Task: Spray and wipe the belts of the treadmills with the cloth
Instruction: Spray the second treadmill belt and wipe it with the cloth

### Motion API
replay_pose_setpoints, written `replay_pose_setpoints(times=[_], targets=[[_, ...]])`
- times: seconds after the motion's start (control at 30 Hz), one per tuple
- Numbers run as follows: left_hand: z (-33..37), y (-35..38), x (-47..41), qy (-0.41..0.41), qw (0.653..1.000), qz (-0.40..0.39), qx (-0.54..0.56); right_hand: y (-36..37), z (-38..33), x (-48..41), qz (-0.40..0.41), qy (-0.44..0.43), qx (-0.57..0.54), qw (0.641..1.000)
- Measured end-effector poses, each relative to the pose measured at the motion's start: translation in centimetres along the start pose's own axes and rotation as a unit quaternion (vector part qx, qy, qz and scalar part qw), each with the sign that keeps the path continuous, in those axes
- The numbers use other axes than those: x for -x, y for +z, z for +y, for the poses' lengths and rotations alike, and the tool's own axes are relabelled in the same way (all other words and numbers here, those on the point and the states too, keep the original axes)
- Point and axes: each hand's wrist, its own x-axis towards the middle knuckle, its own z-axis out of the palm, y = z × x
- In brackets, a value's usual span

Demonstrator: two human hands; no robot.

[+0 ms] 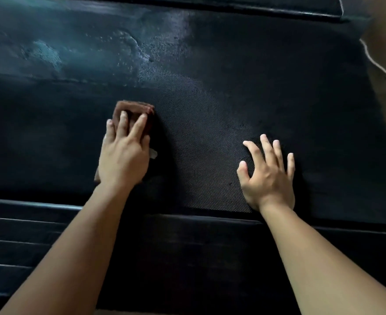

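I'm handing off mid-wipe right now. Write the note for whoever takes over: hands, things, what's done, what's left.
Left hand: flat on the brown cloth, straight fingers pressing it onto the belt.
Right hand: open, spread flat on the belt, holding nothing.
Spray bottle: not in view.
Done: spraying here, it seems; wet film and droplets lie on the far strip.
Left: likely wipe that wet strip, then the other treadmills, none of which are visible.
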Motion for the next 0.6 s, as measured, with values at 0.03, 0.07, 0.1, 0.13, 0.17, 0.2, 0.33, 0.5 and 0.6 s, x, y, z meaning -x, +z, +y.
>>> replay_pose_setpoints(times=[0.03,0.07,0.1,0.13,0.17,0.2,0.33,0.5,0.6], targets=[[0.8,0.0,-1.3,-0.010,1.000,0.000,0.001,0.0,0.0,0.0,-0.002,0.000,0.001,1.000],[1.9,0.1,-2.7,-0.015,1.000,-0.007,0.001,0.1,0.0,0.0,-0.004,0.000,0.001,1.000],[3.0,0.2,-4.0,-0.011,1.000,-0.018,-0.004,0.1,0.0,-0.1,-0.005,-0.001,0.002,1.000],[4.2,0.3,-5.2,0.002,1.000,-0.030,-0.008,0.1,0.0,-0.1,-0.005,-0.001,0.003,1.000],[5.5,0.6,-6.3,0.024,0.999,-0.040,-0.012,0.1,0.0,-0.1,-0.005,-0.001,0.004,1.000],[6.7,1.1,-7.3,0.054,0.997,-0.047,-0.017,0.0,0.0,-0.1,-0.006,0.000,0.006,1.000],[10.4,3.2,-7.9,0.188,0.979,-0.074,-0.035,-0.1,0.0,0.0,-0.017,0.004,0.010,1.000],[10.4,2.8,-0.7,0.249,0.963,-0.104,0.019,-0.1,0.1,-0.2,-0.020,0.001,0.010,1.000],[7.8,1.8,4.4,0.229,0.968,-0.093,0.046,-0.2,0.1,-0.2,-0.015,0.003,0.003,1.000]])
